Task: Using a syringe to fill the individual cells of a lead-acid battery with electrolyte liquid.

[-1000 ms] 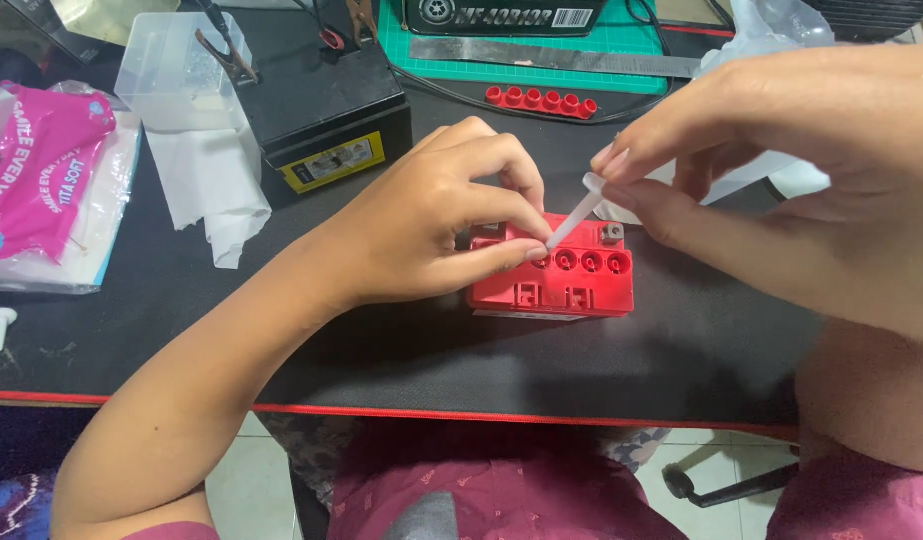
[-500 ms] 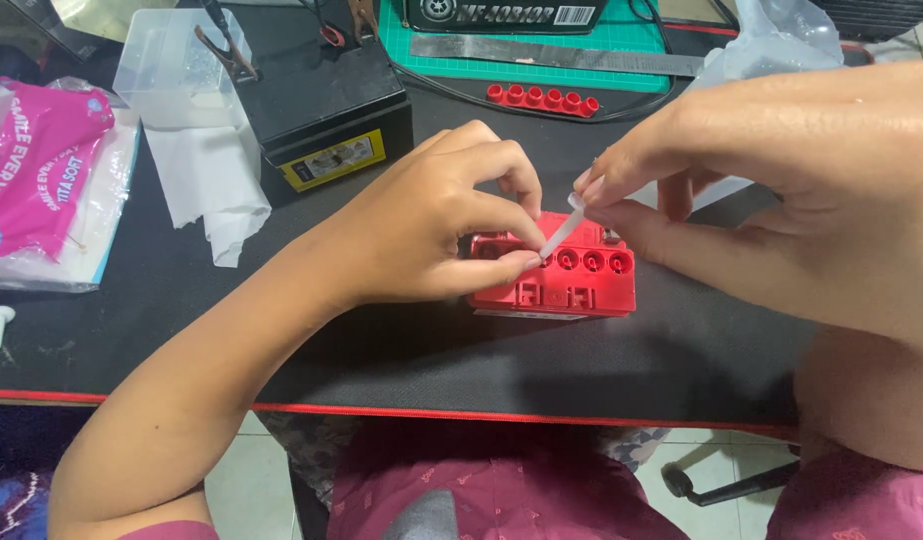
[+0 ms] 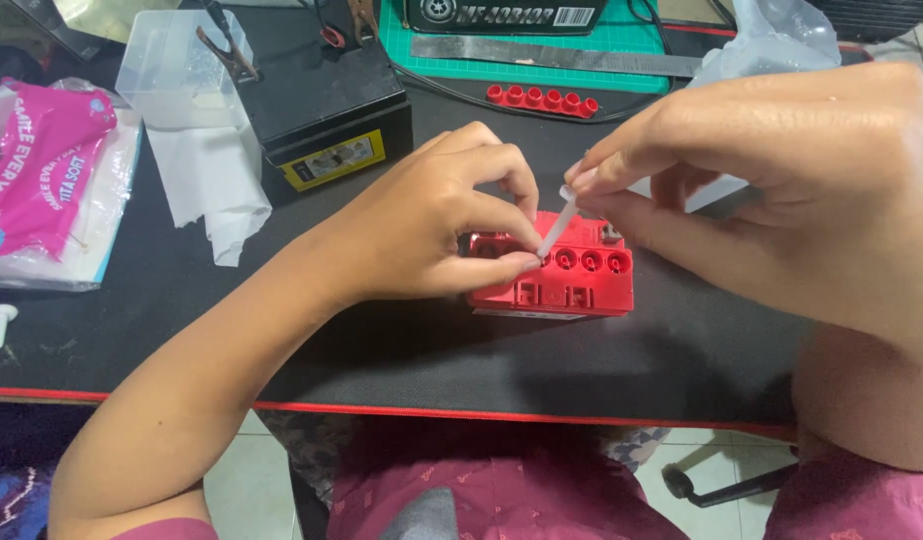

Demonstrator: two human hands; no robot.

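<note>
One red battery (image 3: 561, 285) with three open round holes showing, one thin white tube (image 3: 555, 235), one black battery (image 3: 326, 110), one strip of six red caps (image 3: 541, 100), one pink packet (image 3: 41, 165), two hands.

I see my own two bare hands and forearms, no gloves, rings or watch on either. My left hand (image 3: 436, 225) has short, plain nails; my right hand (image 3: 771, 165) shows longer, unpainted nails. Below the hands, my lap is covered in dark pink cloth with a small pale print. A pink sleeve edge shows at each upper arm.
</note>
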